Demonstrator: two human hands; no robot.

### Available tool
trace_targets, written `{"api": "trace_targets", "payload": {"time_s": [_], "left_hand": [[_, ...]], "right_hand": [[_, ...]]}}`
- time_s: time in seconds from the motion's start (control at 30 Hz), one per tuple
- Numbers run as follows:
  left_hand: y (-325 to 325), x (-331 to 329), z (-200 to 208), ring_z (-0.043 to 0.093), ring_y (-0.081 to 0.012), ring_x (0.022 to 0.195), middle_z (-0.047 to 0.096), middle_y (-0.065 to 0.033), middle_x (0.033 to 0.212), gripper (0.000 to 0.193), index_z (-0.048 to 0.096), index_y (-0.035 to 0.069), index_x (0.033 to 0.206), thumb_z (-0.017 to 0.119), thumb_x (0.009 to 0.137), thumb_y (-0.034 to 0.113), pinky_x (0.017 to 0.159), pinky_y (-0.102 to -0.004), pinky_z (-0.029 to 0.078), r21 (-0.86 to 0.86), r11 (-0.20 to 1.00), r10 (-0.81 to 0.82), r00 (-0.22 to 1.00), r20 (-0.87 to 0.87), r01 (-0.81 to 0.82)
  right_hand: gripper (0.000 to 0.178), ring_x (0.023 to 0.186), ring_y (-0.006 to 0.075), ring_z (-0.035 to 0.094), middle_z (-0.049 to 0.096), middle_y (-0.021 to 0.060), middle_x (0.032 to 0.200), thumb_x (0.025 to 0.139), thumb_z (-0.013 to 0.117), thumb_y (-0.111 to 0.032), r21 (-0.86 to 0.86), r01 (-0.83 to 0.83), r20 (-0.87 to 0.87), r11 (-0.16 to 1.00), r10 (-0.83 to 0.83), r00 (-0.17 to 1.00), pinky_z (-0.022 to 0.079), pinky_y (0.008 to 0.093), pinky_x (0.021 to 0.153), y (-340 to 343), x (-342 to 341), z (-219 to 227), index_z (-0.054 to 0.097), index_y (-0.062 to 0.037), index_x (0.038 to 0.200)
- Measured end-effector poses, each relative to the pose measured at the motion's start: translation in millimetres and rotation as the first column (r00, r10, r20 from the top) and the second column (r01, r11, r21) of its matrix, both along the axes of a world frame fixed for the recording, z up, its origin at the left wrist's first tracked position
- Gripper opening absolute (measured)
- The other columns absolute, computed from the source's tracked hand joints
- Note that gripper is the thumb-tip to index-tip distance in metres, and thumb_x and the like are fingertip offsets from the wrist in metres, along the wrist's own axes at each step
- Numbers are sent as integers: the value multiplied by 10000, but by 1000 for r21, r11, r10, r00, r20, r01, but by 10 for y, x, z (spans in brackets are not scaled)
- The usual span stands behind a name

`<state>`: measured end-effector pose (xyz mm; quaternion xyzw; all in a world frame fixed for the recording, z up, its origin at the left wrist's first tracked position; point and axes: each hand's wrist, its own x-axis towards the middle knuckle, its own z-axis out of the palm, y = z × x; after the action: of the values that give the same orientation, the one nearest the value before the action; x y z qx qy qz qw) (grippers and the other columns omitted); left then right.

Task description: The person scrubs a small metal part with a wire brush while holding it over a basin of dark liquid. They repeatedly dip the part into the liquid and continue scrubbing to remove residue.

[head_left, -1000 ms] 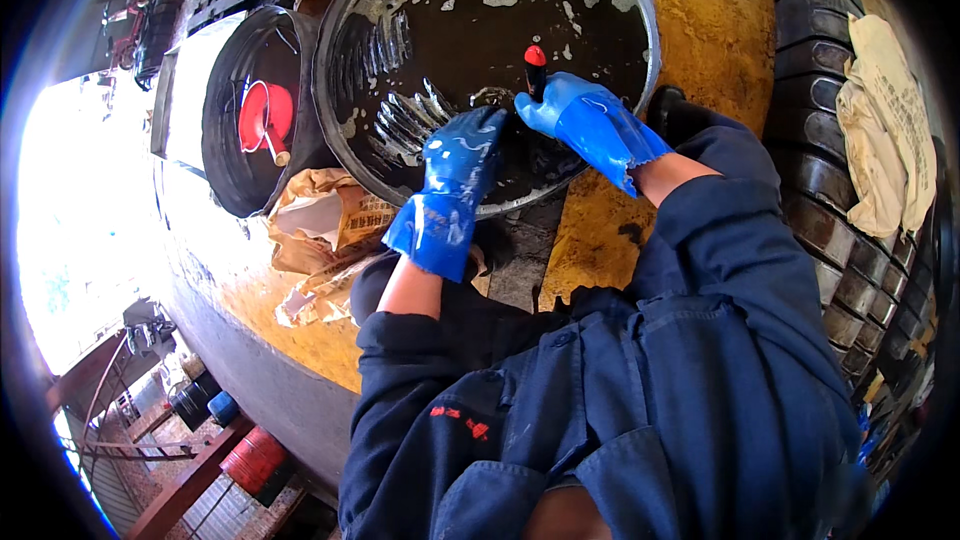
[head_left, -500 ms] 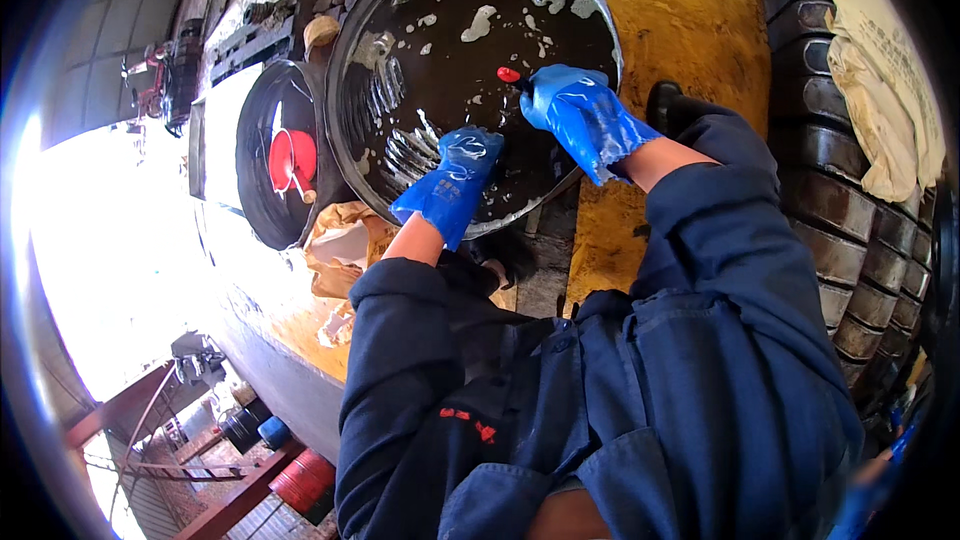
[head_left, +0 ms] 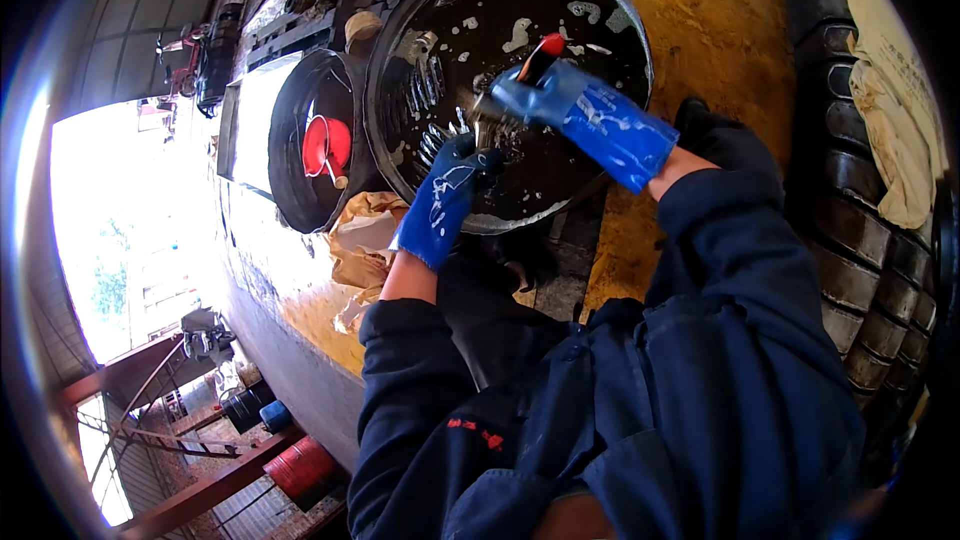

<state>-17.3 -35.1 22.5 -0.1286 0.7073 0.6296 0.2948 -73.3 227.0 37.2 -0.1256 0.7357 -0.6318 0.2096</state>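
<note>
A large round black basin point(head_left: 640, 15) holds dark liquid with patches of foam. Blue-gloved and bent over the basin's near side, my left hand point(head_left: 447, 190) is closed around a small metal part point(head_left: 481, 133), blurred and partly covered by the gloves. My right hand point(head_left: 560, 100), also blue-gloved, grips a tool with a red-tipped black handle point(head_left: 545, 52). Its working end points down toward the metal part and is smeared by motion, so its kind is hidden. Several ridged shiny metal pieces point(head_left: 425, 85) lie in the liquid at the basin's left.
Left of the basin stands a smaller black tub point(head_left: 290, 140) with a red dipper point(head_left: 326, 143) in it. Crumpled brown paper point(head_left: 365, 240) lies below. Stacked dark metal blocks point(head_left: 840, 180) with a cream sack point(head_left: 885, 110) line the right, beyond a yellow surface point(head_left: 700, 20).
My left hand has come up out of the liquid with the metal part. My right hand has shifted left toward it, tilting the tool's red end upward. The view has shifted slightly.
</note>
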Motion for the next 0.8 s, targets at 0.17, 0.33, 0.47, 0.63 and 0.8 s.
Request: {"api": "trace_targets", "payload": {"time_s": [0.17, 0.33, 0.47, 0.63, 0.8], "left_hand": [[271, 86, 75, 717, -226, 957, 734, -111, 1101, 411, 630, 7, 1310, 742, 930, 118, 831, -361, 606, 122, 968, 198, 964, 175, -221], [-44, 131, -315, 718, -278, 942, 729, -137, 1064, 320, 659, 38, 1273, 648, 1043, 261, 791, -434, 612, 418, 781, 323, 874, 364, -463], [-47, 87, -469, 716, -275, 917, 732, -136, 1055, 333, 662, 37, 1270, 628, 1053, 287, 774, -427, 606, 437, 724, 396, 840, 370, -534], [-8, 51, -476, 713, -272, 886, 737, -135, 1043, 355, 665, 35, 1266, 603, 1065, 320, 752, -417, 599, 390, 740, 433, 831, 348, -548], [28, 69, -369, 711, -269, 855, 742, -133, 1031, 382, 669, 33, 1262, 578, 1076, 354, 731, -408, 592, 218, 918, 314, 943, 109, -331]], "right_hand": [[324, 986, 242, 732, 759, 101, 985, 991, 636, -418, 207, -113, -117, 972, 139, 983, 557, 367, 951, -89, 137, 37, 746, -139, 1116], [382, 1015, 307, 736, 771, 125, 1023, 982, 589, -458, 546, 119, 44, 829, -170, 984, 559, 396, 956, -69, 64, -155, 760, -142, 1112], [393, 1051, 363, 723, 772, 145, 1064, 966, 600, -470, 666, 67, 116, 743, -192, 975, 556, 435, 966, -34, 43, -220, 773, -141, 1093], [373, 832, 197, 725, 771, 82, 923, 978, 652, -419, 75, -1, 62, 997, -4, 998, 559, 326, 802, -106, -23, -209, 783, -105, 1132], [320, 859, 148, 699, 751, 56, 910, 982, 673, -341, 96, -182, -140, 979, 195, 971, 572, 300, 827, -282, 140, -1, 767, -107, 1180]]}}
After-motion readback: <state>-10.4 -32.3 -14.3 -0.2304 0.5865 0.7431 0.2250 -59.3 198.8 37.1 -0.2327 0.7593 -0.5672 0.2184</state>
